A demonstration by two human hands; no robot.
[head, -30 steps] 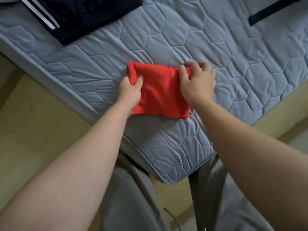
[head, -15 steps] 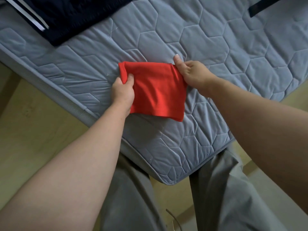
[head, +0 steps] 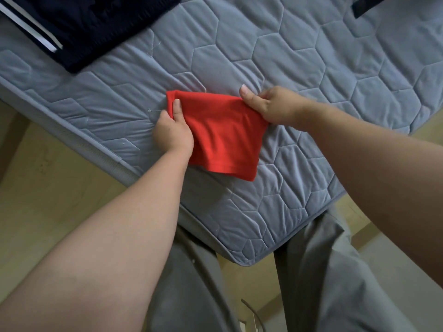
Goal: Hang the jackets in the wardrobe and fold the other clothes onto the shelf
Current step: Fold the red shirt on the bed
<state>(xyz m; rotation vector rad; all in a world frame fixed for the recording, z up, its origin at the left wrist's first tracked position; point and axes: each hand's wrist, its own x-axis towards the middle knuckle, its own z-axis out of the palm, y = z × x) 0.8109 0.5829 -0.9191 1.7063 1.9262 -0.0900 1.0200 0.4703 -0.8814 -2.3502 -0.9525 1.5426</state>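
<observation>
Red folded garment, head view: you held it by its two upper corners over the grey quilted mattress, a little in from the mattress's near corner. Your left hand gripped the left corner, thumb laid on top of the cloth and the other fingers curled under it. Your right hand pinched the right corner, thumb straight and pointing up the mattress, the remaining fingers curled behind the fabric. The top edge was drawn taut between both hands. The hemmed lower edge sagged toward the mattress surface; contact there could not be told.

A dark navy garment with white stripes lay at the mattress's far left edge. A black strap crossed its far right. Your grey trousers stood against the mattress's near corner, on a pale floor.
</observation>
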